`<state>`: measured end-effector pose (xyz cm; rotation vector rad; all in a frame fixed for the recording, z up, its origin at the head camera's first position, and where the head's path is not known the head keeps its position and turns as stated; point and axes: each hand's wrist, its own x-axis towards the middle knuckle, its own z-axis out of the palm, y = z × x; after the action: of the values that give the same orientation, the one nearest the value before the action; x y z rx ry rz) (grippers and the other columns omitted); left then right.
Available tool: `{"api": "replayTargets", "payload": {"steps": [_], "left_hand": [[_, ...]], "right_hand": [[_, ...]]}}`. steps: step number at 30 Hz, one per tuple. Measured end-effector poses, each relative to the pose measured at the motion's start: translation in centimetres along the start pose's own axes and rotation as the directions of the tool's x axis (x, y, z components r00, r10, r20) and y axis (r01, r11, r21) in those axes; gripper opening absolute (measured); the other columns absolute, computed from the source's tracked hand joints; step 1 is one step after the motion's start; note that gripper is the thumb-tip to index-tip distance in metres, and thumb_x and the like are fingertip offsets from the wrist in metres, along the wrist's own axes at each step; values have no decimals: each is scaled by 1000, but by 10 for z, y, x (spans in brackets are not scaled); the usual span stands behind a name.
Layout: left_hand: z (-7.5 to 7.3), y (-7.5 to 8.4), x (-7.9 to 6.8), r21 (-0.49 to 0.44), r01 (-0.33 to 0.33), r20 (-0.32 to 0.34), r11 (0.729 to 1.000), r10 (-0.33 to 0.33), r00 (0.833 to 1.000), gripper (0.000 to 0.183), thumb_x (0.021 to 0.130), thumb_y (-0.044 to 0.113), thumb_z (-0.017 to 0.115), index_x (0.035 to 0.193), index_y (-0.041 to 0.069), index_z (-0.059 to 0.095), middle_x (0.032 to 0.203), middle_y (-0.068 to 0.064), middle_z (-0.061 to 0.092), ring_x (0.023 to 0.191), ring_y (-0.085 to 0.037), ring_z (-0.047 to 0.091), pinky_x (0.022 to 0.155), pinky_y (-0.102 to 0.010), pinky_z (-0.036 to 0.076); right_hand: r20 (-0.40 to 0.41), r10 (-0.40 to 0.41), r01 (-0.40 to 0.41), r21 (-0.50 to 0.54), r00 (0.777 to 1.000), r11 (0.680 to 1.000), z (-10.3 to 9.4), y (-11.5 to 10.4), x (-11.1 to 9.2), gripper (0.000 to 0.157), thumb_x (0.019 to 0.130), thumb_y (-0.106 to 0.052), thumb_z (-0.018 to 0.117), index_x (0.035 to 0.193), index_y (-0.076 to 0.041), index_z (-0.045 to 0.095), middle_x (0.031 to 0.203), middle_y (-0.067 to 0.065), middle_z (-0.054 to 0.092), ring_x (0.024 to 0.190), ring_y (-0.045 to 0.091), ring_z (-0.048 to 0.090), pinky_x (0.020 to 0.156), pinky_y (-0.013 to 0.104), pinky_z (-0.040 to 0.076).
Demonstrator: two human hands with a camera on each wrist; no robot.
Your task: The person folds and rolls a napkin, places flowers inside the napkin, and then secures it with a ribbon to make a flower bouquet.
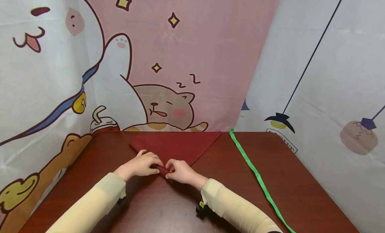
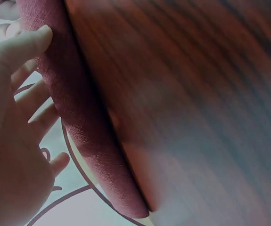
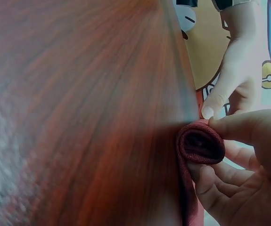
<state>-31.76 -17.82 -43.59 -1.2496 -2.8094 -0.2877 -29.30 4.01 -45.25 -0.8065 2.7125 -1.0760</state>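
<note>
A dark red cloth napkin [image 1: 183, 144] lies at the far side of the table, its near edge wound into a slanting roll. My left hand [image 1: 145, 163] holds the roll, thumb on the near side and fingers over the top. In the left wrist view the rolled edge [image 2: 86, 122] runs on past that hand as a smooth tube. At the roll's near right end my right hand [image 1: 181, 172] pinches the cloth between thumb and fingers. The right wrist view shows the coiled end [image 3: 201, 142] with a hollow centre, and flat cloth trailing from it.
A long green ribbon [image 1: 258, 178] stretches down the right part of the brown wooden table [image 1: 156, 206]. Behind the table hangs a printed cartoon backdrop [image 1: 210, 59], with more printed fabric at both sides. A small black device [image 1: 201, 209] sits under the right wrist.
</note>
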Motion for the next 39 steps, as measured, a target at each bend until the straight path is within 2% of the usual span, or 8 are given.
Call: {"api": "replayTargets", "payload": {"steps": [7,13,20,25,28,34,39], "left_hand": [[1,5,3,-16,19,17,1000,-18,1000,24,85,26,69,109,21,72,106,7,65,110,-20,54,96,-67,24],[4,17,5,-4,-19,2,1000,19,1000,27,85,27,70,111,19,71,110,4,63,111,-20,55,98,-65,24],[6,20,8,58,-45,-65,997,49,997,23,86,24,71,109,21,70,109,5,63,109,-18,56,100,-60,26],[8,18,6,82,-51,-167,995,65,984,23,84,17,73,106,22,68,105,7,63,104,-14,58,98,-57,31],[9,16,5,95,-52,-207,994,71,976,22,83,15,75,103,22,67,104,8,62,103,-14,58,99,-54,32],[12,13,5,98,-67,-201,993,86,976,26,79,17,79,101,22,67,105,8,61,103,-15,57,99,-53,32],[15,11,6,83,-75,-200,994,90,976,31,75,16,81,102,21,66,107,6,62,105,-18,57,98,-55,32]], "right_hand": [[-9,-26,26,-28,1000,999,-1,2,-1,16,82,-11,75,93,-10,63,74,-7,64,62,2,55,59,20,45],[-7,-45,45,-55,999,997,-3,9,0,13,82,-12,75,93,-11,67,77,-8,64,68,3,55,63,21,45],[-2,-16,16,-60,1000,998,-9,12,2,11,85,-14,73,95,-10,71,80,-7,64,72,6,55,66,24,45],[-7,-12,12,-78,1000,997,-9,16,1,10,85,-14,72,94,-10,72,84,-6,67,76,6,57,70,25,46],[-14,-14,13,-96,1000,995,-9,19,1,8,86,-13,70,93,-9,72,84,-4,68,78,7,59,71,25,46],[-11,11,-12,-111,1000,994,-11,21,1,9,87,-13,69,94,-8,72,89,-2,70,83,9,61,74,26,47],[-34,20,-23,-88,999,996,-11,23,1,7,85,-13,71,91,-9,69,77,-5,64,70,7,55,64,24,44]]}}
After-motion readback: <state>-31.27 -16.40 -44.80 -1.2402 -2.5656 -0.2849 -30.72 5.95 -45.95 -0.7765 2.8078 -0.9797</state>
